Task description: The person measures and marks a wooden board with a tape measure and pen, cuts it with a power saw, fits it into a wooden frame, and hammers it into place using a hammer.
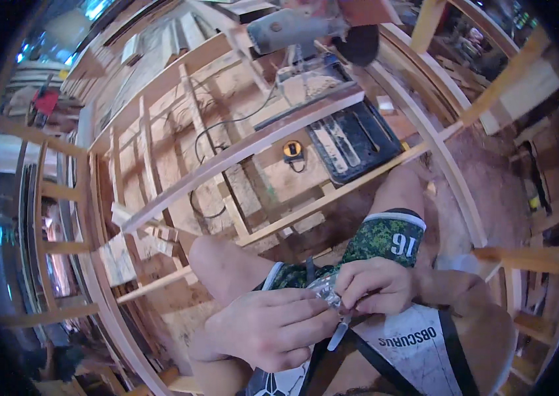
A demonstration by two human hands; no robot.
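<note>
Both hands meet over my lap around a small, shiny, clear-and-silver packet-like thing (324,288), whose kind I cannot make out. My left hand (278,325) lies with its fingers bent and pressed together at its near side. From the other side, my right hand (377,285) pinches it between thumb and curled fingers. A narrow pale strip (338,335) sticks out below the fingertips toward me; whether it belongs to the same thing is hidden. Beneath the hands are my green patterned shorts (382,241) and a white-and-black garment (411,336).
Ahead stands a cut-off saw with a grey motor (286,32) and black base (358,142). A long wooden board (246,153) lies across it. A yellow-black tape measure (293,152) rests nearby, beside a dark cable (216,125). Timber frame rails (451,168) surround me.
</note>
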